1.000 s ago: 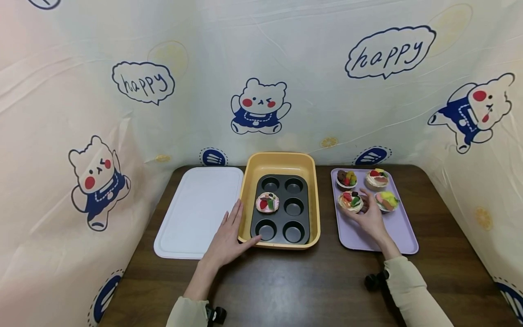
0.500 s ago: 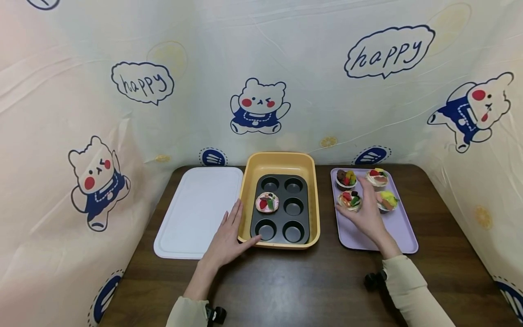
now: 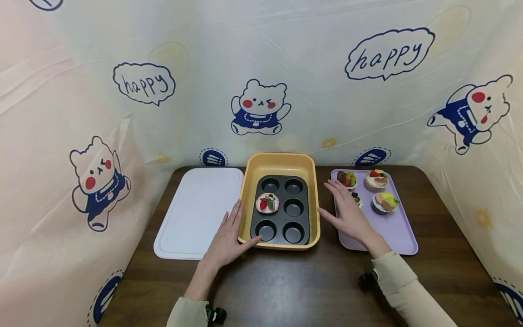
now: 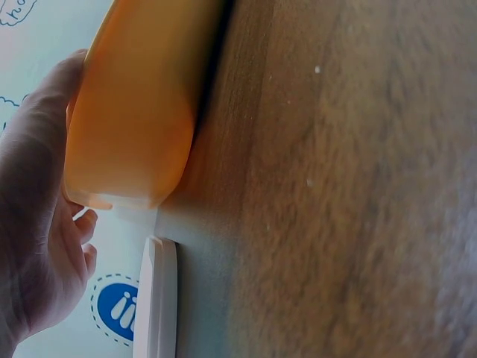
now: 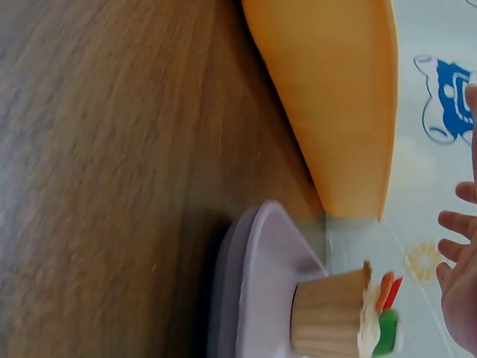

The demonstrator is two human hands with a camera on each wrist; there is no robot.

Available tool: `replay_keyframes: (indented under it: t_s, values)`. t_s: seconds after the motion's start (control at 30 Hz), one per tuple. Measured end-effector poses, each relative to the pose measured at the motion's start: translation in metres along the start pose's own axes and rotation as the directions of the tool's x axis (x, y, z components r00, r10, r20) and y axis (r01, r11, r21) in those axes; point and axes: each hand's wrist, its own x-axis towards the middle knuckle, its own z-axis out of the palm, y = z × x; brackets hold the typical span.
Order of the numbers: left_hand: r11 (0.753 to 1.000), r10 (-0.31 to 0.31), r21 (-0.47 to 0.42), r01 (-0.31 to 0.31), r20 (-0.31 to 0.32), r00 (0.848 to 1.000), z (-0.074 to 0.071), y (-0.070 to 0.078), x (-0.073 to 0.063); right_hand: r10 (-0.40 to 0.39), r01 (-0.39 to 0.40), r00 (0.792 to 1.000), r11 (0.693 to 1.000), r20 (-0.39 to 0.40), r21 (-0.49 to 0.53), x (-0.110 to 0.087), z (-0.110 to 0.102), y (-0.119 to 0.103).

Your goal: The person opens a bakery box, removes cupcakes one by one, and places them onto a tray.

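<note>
My left hand [image 3: 229,238] rests on the front left corner of the yellow bin [image 3: 282,159], fingers straight along its rim. Inside that bin sits a dark muffin tin [image 3: 280,218]; one fruit-topped cupcake [image 3: 267,203] fills a cup on its left side. Close to the bin's right wall, over the left part of the purple tray [image 3: 398,231], hovers my right hand [image 3: 349,218] with its fingers spread; nothing shows between them. It partly covers a cupcake [image 3: 357,200] on the tray. In the right wrist view a cupcake in a tan wrapper [image 5: 328,313] stands on the tray.
More cupcakes stand on the tray: one with dark and yellow toppings [image 3: 349,178], one at the back right [image 3: 376,180], one with a yellow top [image 3: 385,203]. A white tray [image 3: 200,213] lies left of the bin. Behind the brown table [image 3: 286,286] hangs a printed curtain.
The right hand has moved left from the middle of the purple tray toward the bin, and its fingers have spread. The cupcake near its thumb stays on the tray. The left hand has not moved.
</note>
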Motion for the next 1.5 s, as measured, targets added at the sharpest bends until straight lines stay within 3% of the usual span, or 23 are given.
replay_keyframes:
  t_s: [0.33,0.6,0.77,1.13,1.5]
  values:
    - [1.0,0.004,0.011,-0.004,-0.004,1.0,0.002,-0.001,0.0,-0.076,0.081,0.991,0.996,0.106,-0.042,0.018,0.015,-0.034]
    - [1.0,0.001,0.018,-0.001,0.007,1.0,0.003,-0.001,0.0,-0.217,0.23,0.965,0.97,0.146,-0.081,0.041,0.032,-0.055]
    - [1.0,0.005,0.018,-0.005,0.003,1.0,0.003,-0.001,-0.001,-0.254,0.275,0.947,0.957,0.197,-0.088,0.058,0.039,-0.069]
    - [1.0,0.019,0.025,-0.019,0.002,1.0,0.002,0.001,0.0,-0.201,0.246,0.928,0.963,0.313,-0.111,0.091,0.054,-0.096]
    - [1.0,0.021,0.023,-0.021,-0.001,1.0,0.001,-0.001,0.001,-0.17,0.189,0.942,0.981,0.29,-0.036,0.104,0.086,-0.081]
